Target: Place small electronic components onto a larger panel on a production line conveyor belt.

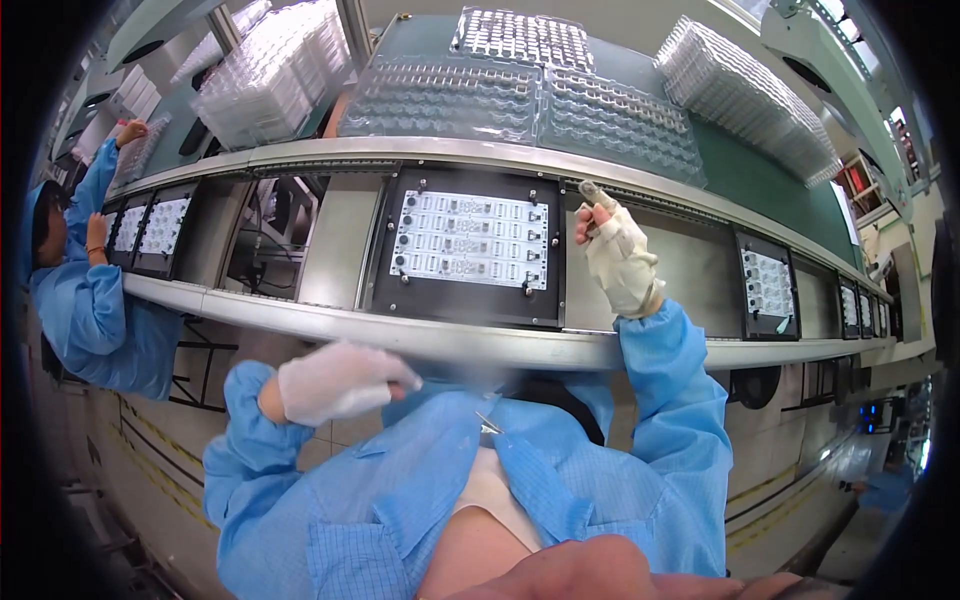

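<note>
My left hand (pixel 338 382), in a white glove with bare fingertips, hovers in front of the bench edge, above my lap. Its fingers stretch loosely to the right, slightly blurred, with nothing visible in them. My right hand (pixel 622 258) wears a cream glove and is raised over the conveyor, just right of a black carrier (pixel 460 304). The index finger points away from me in a greyish cover while the other fingers curl in; whatever they may hold is hidden. White circuit boards (pixel 470 238) lie in rows in the carrier, with black clamps around them.
The metal conveyor rail (pixel 460 338) runs across in front of me. More carriers (pixel 767 285) sit along it. Beyond are clear trays of small parts (pixel 445 98) and tray stacks (pixel 275 85), (pixel 745 100). A co-worker in blue (pixel 100 300) works at the left.
</note>
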{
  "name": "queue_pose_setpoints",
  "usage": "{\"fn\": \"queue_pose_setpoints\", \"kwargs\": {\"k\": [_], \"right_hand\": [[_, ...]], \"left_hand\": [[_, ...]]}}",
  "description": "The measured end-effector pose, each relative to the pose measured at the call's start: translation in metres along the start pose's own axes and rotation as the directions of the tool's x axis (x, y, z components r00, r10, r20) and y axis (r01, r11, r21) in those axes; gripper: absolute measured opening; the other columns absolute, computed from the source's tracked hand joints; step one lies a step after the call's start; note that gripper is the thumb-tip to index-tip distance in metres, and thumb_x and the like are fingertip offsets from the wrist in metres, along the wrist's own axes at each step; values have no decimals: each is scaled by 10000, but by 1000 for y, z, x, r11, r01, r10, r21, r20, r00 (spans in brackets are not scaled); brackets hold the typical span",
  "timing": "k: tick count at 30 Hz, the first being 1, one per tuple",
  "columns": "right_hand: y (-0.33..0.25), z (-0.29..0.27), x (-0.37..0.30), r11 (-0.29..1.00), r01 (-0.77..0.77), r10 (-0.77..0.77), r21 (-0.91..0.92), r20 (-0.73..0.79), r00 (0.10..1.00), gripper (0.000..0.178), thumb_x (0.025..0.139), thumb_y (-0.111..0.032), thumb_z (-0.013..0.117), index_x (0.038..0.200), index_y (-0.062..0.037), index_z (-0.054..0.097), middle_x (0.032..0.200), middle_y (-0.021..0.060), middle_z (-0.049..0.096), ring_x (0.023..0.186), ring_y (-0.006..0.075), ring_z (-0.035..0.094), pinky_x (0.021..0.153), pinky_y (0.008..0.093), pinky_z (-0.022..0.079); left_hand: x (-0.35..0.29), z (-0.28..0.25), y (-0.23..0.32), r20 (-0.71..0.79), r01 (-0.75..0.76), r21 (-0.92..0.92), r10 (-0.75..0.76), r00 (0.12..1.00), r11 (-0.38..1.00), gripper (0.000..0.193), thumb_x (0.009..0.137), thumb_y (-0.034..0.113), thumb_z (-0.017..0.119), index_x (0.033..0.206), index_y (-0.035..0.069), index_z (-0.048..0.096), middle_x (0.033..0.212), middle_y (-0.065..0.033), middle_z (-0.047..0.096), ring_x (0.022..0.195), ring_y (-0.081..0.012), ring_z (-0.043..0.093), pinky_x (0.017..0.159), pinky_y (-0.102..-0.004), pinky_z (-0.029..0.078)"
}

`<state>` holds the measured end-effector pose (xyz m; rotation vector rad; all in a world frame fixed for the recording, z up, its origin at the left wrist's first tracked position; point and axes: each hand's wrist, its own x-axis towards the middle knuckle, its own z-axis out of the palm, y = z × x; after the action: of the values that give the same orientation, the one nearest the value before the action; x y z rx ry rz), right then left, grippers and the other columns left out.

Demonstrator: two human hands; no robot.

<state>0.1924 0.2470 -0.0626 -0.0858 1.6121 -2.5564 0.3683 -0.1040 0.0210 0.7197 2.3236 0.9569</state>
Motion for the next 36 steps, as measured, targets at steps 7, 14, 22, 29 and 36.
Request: {"fn": "queue_pose_setpoints", "kwargs": {"k": [7, 14, 22, 29, 36], "right_hand": [[-16, 43, -18, 967, -256, 248, -20, 334, 909, 564, 1006, -266, 622, 1474, -16, 430, 1015, 22, 594, 873, 82, 549, 749, 234, 462], [11, 76, 6, 981, -138, 180, -135, 383, 906, 752, 921, -359, 737, 1473, 24, 398, 887, 66, 643, 741, 135, 574, 662, 275, 460], [3, 132, 42, 932, -165, 237, -322, 200, 951, 573, 970, -155, 641, 1444, 58, 401, 977, 106, 661, 778, 121, 593, 688, 255, 501], [-3, 136, 47, 935, -335, 354, -118, 379, 855, 572, 988, -172, 631, 1446, 62, 382, 1299, 188, 570, 929, 183, 676, 822, 289, 575], [5, 148, 40, 919, -205, 328, -335, 367, 870, 607, 914, -18, 583, 1472, 25, 347, 1369, 227, 486, 888, 252, 694, 801, 336, 601]], "left_hand": [[123, -35, -3, -563, -274, -97, 174, 808, 957, 348, 910, 66, 645, 1253, 7, 626, 1091, -123, 680, 947, -192, 665, 870, -316, 539], [154, -43, -27, -355, -232, -640, -15, 935, 733, 387, 930, 92, 633, 1306, 4, 595, 1205, -84, 637, 1072, -135, 601, 933, -294, 515], [154, -99, -53, -515, -186, -464, -93, 852, 866, 239, 876, 47, 717, 1111, 9, 707, 968, -44, 699, 918, -93, 624, 811, -244, 507], [154, -118, -85, -385, -212, -626, -62, 921, 751, 229, 881, 48, 730, 1105, 31, 687, 926, -28, 650, 900, -105, 612, 769, -255, 501], [162, -108, -119, -480, -395, -500, 133, 867, 771, 228, 868, -138, 624, 1036, 9, 671, 1043, -70, 611, 861, -141, 619, 747, -271, 509]]}}
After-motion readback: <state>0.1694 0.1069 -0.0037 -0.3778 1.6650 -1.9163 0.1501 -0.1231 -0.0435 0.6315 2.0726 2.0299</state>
